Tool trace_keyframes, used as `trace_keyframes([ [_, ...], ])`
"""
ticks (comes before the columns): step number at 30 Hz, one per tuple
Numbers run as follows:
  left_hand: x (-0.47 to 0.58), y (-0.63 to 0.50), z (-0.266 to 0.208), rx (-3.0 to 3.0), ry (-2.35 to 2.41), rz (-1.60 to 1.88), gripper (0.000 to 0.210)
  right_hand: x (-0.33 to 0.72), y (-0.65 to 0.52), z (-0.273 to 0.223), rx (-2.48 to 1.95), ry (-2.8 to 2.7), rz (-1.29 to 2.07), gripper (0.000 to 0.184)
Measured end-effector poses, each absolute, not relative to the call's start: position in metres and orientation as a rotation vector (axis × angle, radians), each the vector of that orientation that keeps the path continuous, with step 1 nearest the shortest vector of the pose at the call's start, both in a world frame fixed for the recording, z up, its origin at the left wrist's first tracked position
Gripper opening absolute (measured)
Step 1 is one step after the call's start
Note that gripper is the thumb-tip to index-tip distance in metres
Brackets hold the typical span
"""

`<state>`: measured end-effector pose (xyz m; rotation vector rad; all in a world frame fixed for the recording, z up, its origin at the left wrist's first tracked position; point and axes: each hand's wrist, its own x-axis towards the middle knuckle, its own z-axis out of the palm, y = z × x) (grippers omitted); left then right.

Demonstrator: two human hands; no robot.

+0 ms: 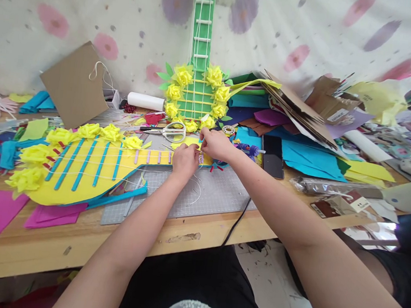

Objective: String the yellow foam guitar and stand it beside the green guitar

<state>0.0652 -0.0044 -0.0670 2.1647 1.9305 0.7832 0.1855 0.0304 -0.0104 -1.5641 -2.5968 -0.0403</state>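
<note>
A yellow craft guitar with blue edging lies flat on the table, its neck pointing right. Blue and purple strips cross it, and yellow paper flowers trim its body. White string runs along it up to my hands, with a loose loop hanging below the neck. My left hand is closed at the neck; what its fingers hold is hidden. Just right of it, my right hand pinches at the neck beside the string, seemingly on it. Both sets of fingertips are close together.
Behind my hands lie white-handled scissors. A green craft guitar leans upright against the curtain. To the right are a phone, blue sheets and stacked cardboard. A grey cutting mat lies underneath; another person sits at right.
</note>
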Motion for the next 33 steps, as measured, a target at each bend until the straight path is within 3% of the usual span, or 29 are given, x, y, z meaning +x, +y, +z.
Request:
trace_keyframes([
  [10, 0.068, -0.001, -0.070, 2.384, 1.983, 0.665, 0.040, 0.198, 0.026, -0.004, -1.513, -2.666, -0.214, 0.025],
  [18, 0.069, -0.002, -0.067, 2.424, 2.005, 0.623, 0.034, 0.184, 0.022, -0.013, -1.458, -2.769, -0.367, 0.021],
  [33, 0.068, -0.002, -0.065, 2.302, 2.033, 0.554, 0.040, 0.184, 0.023, -0.012, -1.504, -2.792, -0.290, 0.021],
])
